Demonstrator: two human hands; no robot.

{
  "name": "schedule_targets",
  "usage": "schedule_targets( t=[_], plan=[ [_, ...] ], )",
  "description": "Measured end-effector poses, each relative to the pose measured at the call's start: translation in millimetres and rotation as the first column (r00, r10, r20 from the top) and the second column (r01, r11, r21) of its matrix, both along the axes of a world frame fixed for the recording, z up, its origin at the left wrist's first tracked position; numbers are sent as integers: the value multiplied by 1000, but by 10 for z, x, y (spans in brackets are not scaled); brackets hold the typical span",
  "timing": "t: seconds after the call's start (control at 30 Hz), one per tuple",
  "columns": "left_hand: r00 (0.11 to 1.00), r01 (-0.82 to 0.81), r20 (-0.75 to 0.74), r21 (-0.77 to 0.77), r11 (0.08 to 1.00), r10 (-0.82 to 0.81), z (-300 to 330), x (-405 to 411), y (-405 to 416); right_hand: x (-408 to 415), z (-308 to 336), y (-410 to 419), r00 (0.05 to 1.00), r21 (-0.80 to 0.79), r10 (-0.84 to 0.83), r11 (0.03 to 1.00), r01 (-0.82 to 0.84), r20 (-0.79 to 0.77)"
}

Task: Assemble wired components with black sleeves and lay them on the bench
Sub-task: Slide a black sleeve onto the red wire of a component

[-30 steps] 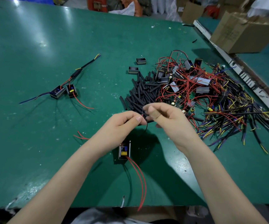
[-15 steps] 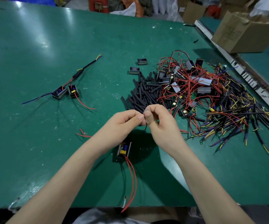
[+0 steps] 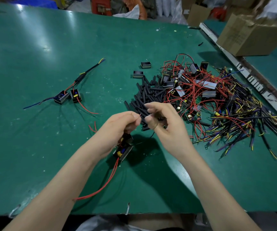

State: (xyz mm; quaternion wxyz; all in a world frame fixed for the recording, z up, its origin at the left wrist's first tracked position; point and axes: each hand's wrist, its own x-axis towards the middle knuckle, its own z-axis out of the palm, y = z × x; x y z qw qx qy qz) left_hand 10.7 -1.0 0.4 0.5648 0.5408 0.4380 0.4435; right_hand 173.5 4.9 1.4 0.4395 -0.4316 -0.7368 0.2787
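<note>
The left hand (image 3: 122,124) is curled over a small black component box (image 3: 123,150), which hangs tilted just below the palm with two red leads (image 3: 107,179) trailing down toward the near edge of the green bench (image 3: 34,147). Its thumb and forefinger pinch a fine red wire end (image 3: 140,115) that pokes out to the right. Facing it, almost touching, the right hand (image 3: 166,125) has its fingers loosely curled with the forefinger stretched out above; it seems to hold a short black sleeve (image 3: 157,116) between thumb and fingers, though the sleeve blends into the dark tubes behind and I can't be sure of the grip.

The wire tip points rightward at the right hand, and the sleeve's long axis looks roughly in line with it, so the coming move is, I'd judge, a short slide of sleeve over wire; the right hand is the nearer to the supply.

Just beyond the right fingers lies the heap of loose black sleeves (image 3: 148,95), and further right a tangle of red-wired boards and boxes (image 3: 192,87), then a spread of black, yellow and purple leads (image 3: 244,117). Two open black housings (image 3: 145,65) sit apart behind the heap; what is in them is not visible. Far left, two finished sleeved assemblies (image 3: 67,95) lie on the bench. A cardboard carton (image 3: 251,35) stands at the far right, contents hidden.
</note>
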Motion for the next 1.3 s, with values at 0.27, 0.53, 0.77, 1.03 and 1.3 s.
schedule_targets(
  t=[0.27, 0.53, 0.77, 1.03, 1.3],
  plan=[
    [944, 164, 303, -93, 982, -129, 33, 31, 2, -53, -9, 25, 954, -59, 113, 989, -135, -278],
    [953, 133, 286, -117, 984, -95, 20, 71, -36, -95, -85, 21, 990, 358, -137, 923, 137, -25],
    [987, 47, 153, -46, 998, -39, -41, 54, -39, -43, -43, 15, 964, 448, -191, 889, 91, 184],
    [995, -15, 94, -29, 999, 17, -24, 89, -47, -66, 65, 25, 876, 652, -371, 753, 90, 308],
    [992, -14, 122, -76, 997, 23, -23, 71, -61, -80, 27, 29, 999, 128, -13, 992, 7, 46]
  ],
)
